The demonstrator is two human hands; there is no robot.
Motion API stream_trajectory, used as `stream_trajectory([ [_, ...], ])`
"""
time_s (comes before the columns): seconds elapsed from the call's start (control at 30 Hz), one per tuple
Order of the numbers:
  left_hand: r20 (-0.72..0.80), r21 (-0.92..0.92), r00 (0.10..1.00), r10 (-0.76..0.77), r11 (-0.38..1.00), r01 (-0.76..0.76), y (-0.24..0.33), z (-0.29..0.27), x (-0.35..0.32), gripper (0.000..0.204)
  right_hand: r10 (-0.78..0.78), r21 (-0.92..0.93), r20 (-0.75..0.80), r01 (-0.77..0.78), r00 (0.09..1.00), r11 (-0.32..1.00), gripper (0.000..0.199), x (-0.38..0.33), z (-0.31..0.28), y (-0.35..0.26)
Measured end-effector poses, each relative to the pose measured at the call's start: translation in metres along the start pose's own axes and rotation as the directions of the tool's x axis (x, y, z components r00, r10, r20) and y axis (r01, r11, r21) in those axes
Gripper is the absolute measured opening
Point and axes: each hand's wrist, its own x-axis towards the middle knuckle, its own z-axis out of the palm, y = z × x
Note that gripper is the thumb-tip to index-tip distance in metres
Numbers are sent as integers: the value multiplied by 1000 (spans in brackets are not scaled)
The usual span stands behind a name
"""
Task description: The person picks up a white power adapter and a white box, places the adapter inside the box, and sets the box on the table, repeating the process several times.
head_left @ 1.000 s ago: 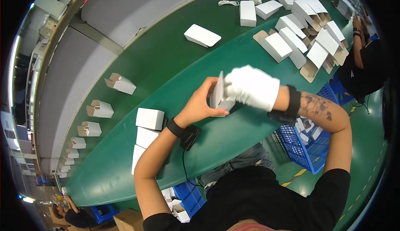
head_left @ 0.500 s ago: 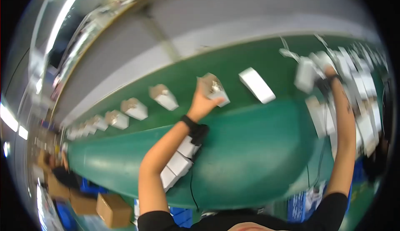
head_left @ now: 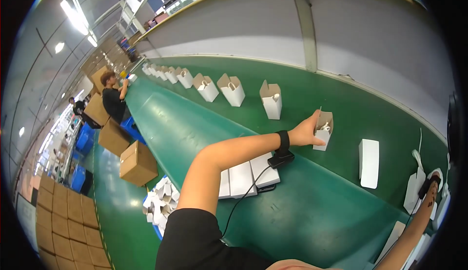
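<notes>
In the head view, a person's left hand (head_left: 307,129) held an open white carton (head_left: 321,141) on the dark strip along the wall-side edge of a green counter (head_left: 302,216), thumb and fingers clamped on its sides, a white cable-like item (head_left: 325,126) showing inside. The right hand (head_left: 436,174) reached to the counter's far right, among white cartons beside a coiled white cable (head_left: 416,158); whether it gripped anything could not be told. Toward the far left end ran a row of open cartons (head_left: 271,106), the nearest apparently filled, the distant ones too small to judge. By that reading the row looked well along, though the flaps on its nearer cartons were not yet folded down. A plain white carton (head_left: 369,163) lay between the hands, touching neither, and flat-lying white cartons (head_left: 240,180) sat near the counter's near edge, partly behind the left forearm. A second earlier, both hands had met over a carton at mid-counter; now they were well apart. Half a second earlier, the left already held a carton on the strip; since then the view had swung toward the left end, bringing a co-worker (head_left: 114,103) into clearer sight.
</notes>
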Motion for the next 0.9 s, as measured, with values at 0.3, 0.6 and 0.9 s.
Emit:
stream_trajectory([
  [0.3,-224,351,870,439,869,-348,60,-1,-20,107,-136,514,-489,410,862,753,31,-67,-104,4],
  [0.6,617,-696,766,179,578,426,194,125,-115,62,-644,340,-649,-603,405,-722,19,-233,-260,-19],
  [0.9,477,-856,878,-42,202,475,164,166,-89,53,-284,883,-228,75,931,-463,31,-540,-210,-146],
])
